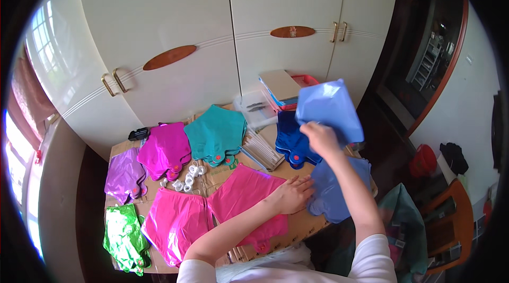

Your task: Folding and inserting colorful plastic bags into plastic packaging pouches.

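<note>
My right hand (321,137) is raised over the right part of the table, its fingers closed on the edge of a shiny light-blue foil sheet (330,107), slightly blurred. Below it lies a stack of similar light-blue sheets (342,187). My left hand (295,195) lies flat, fingers stretched out, on the right edge of a pink foil sheet (246,193), beside the light-blue stack. Another pink stack (175,222) lies to the left. Dark-blue sheets (289,137) with rounded tabs are just behind my hands.
Teal (214,132), magenta (163,147), purple (124,176) and green sheets (124,232) spread over the cardboard-covered table. White rings (189,179), a box of white sticks (262,149) and a clear container (255,108) lie between. A wooden chair (450,224) stands right.
</note>
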`<control>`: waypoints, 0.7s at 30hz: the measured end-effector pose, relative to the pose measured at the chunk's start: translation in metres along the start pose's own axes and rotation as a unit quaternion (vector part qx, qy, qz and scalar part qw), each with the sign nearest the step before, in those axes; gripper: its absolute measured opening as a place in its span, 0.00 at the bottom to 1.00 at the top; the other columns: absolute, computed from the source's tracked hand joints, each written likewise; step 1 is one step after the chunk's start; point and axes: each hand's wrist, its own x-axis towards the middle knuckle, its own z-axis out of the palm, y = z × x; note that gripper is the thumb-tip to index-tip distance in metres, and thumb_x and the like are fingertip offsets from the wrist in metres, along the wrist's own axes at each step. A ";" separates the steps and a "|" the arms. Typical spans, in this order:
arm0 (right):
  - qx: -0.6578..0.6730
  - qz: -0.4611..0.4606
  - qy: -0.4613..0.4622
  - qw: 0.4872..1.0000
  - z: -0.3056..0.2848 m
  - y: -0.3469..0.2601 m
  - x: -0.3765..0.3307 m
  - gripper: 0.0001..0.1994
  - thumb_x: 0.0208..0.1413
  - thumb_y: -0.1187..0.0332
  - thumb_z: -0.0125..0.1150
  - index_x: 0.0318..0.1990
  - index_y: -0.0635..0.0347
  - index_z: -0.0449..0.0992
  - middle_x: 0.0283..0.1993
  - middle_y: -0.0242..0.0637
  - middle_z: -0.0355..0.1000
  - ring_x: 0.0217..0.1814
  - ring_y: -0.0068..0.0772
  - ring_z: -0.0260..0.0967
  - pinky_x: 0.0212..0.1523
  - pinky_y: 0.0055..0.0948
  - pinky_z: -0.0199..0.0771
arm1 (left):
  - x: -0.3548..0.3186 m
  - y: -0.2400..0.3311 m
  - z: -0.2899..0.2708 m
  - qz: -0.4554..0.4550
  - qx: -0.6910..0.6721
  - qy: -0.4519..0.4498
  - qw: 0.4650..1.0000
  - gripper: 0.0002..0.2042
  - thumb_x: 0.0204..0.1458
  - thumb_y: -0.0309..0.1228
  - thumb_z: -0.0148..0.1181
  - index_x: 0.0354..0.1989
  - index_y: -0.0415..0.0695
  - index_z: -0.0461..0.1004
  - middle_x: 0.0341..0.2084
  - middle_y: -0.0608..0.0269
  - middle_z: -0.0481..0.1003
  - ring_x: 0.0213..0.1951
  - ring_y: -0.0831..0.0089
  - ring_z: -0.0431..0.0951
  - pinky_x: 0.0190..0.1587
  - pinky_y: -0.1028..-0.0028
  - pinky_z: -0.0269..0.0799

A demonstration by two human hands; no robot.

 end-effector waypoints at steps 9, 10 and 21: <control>-0.025 0.038 -0.128 0.991 0.071 -0.041 0.003 0.10 0.45 0.61 0.62 0.24 0.57 0.76 0.29 0.36 0.73 0.33 0.38 0.75 0.32 0.38 0.76 | -0.046 -0.046 -0.052 -0.083 0.007 0.088 0.993 0.16 0.45 0.28 0.57 0.45 0.39 0.73 0.53 0.51 0.69 0.60 0.53 0.64 0.61 0.59 0.60; -0.036 0.025 -0.129 0.991 0.072 -0.043 0.003 0.10 0.46 0.60 0.62 0.24 0.57 0.77 0.29 0.36 0.73 0.33 0.37 0.75 0.32 0.38 0.76 | -0.049 -0.053 -0.054 -0.099 0.004 0.090 0.991 0.16 0.45 0.27 0.57 0.45 0.39 0.73 0.53 0.51 0.70 0.60 0.53 0.64 0.61 0.59 0.60; 0.196 0.302 -0.117 0.926 0.081 -0.022 -0.001 0.10 0.44 0.65 0.67 0.32 0.60 0.81 0.29 0.41 0.77 0.29 0.38 0.76 0.30 0.31 0.73 | -0.018 -0.124 -0.037 -0.185 0.003 0.093 0.978 0.22 0.44 0.27 0.54 0.51 0.38 0.69 0.51 0.47 0.70 0.57 0.54 0.68 0.58 0.61 0.64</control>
